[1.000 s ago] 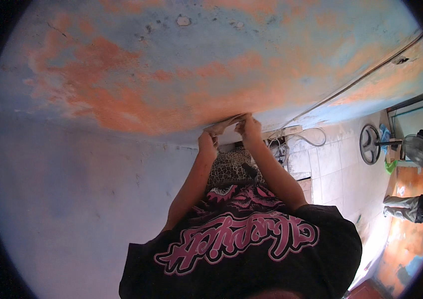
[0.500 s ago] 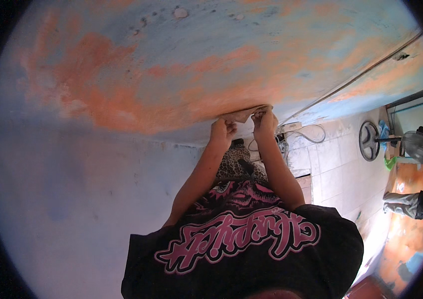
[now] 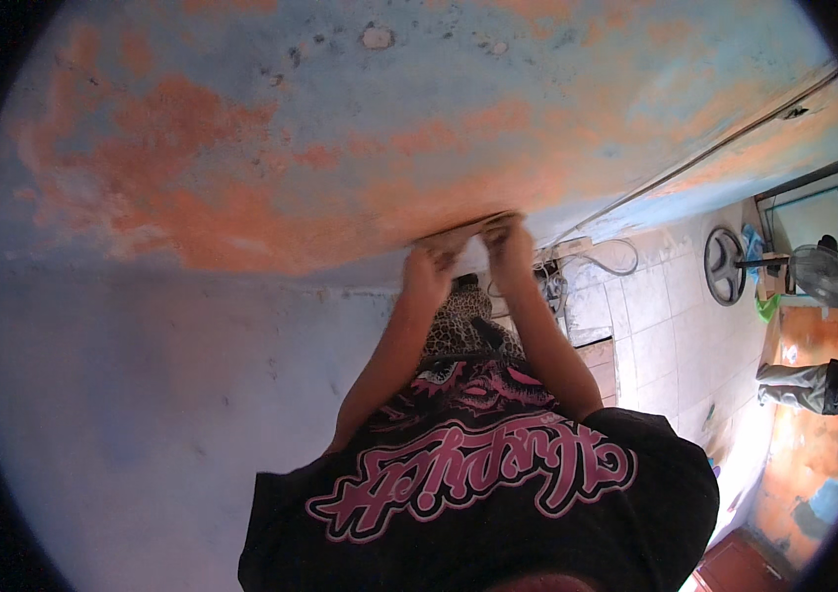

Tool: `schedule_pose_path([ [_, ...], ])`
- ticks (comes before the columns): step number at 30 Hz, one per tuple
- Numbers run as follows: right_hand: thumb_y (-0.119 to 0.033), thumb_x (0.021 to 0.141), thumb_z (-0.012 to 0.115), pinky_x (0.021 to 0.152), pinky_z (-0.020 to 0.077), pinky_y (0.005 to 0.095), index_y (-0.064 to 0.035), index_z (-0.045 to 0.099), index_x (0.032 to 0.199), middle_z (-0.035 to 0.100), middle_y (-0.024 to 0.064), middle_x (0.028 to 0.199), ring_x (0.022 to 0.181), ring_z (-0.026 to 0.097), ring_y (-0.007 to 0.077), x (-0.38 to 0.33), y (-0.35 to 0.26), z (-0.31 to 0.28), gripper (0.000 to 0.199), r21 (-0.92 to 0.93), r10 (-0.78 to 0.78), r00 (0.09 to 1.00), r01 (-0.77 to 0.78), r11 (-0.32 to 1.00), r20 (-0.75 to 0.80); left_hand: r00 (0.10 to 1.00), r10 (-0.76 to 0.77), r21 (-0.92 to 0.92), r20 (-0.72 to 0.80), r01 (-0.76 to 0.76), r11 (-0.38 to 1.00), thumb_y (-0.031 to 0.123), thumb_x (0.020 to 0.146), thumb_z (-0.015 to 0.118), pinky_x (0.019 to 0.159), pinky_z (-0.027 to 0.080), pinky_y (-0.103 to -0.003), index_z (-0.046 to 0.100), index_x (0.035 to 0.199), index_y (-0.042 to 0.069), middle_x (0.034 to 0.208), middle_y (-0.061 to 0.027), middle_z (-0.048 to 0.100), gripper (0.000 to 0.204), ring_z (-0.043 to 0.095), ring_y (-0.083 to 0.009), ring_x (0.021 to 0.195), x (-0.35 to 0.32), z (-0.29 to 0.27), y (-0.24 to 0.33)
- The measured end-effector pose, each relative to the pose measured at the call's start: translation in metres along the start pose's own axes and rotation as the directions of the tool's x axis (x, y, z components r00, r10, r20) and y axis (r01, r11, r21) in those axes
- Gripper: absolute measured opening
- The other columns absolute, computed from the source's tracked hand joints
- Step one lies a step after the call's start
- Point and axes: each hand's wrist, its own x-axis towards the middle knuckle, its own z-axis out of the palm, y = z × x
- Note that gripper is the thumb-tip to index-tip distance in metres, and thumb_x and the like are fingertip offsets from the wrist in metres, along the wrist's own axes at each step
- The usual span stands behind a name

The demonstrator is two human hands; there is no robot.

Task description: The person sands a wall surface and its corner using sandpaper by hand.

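- Hands raised overhead; left hand (image 3: 429,276) and right hand (image 3: 508,242) both pressed up at the same spot on the wall (image 3: 271,168), close together, nearly touching
- pale flat piece (image 3: 463,229) between and just above the hands, lying against the wall; looks like a thin strip or scrap, too small to say what it is made of
- long axis of that piece runs roughly left to right with a slight rise toward the right hand; it sits directly at the fingertips, not off to either side
- right hand is higher and right at the piece's upper end; left hand a bit lower at the other end; neither clearly nearer, both in contact or just beside
- grip: fingers of both hands curled narrow on the piece's edge; whether they pinch it or only press it flat cannot be told
- wall surface blue with big patches of orange where paint is worn; cable (image 3: 715,148) runs diagonally at right, well apart from the hands
- black shirt with pink print (image 3: 468,483) fills the lower part of the view; standing fan (image 3: 822,274) and tiled floor (image 3: 656,326) far right
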Motion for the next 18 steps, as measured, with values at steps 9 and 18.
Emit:
schedule_pose_path([
  [9,-0.014,0.085,0.037,0.073,0.048,0.0338,0.0033,0.049,0.079,0.05,0.0104,0.075,0.069,0.052,0.0163,-0.022,0.012,0.036,0.022,-0.091,0.252,0.967,-0.248,0.965,0.035,0.909,-0.324,-0.561,-0.263,0.129,0.817,0.019,0.081,0.045,0.055,0.044,-0.032,0.05,0.089,0.003,0.078,-0.0076,0.052,0.018,0.049,-0.0201,0.063,0.0,-0.027,0.035],
  [18,-0.018,0.083,0.044,0.068,0.0493,0.0334,0.0025,0.049,0.077,0.05,0.0113,0.073,0.065,0.052,0.0193,-0.016,0.016,0.024,0.022,-0.165,0.274,0.961,-0.263,0.95,0.046,0.961,-0.147,-0.472,-0.233,0.02,0.881,0.019,0.081,0.045,0.056,0.044,-0.032,0.048,0.093,0.004,0.082,-0.0075,0.051,0.02,0.049,-0.0185,0.069,0.013,-0.037,0.003],
])
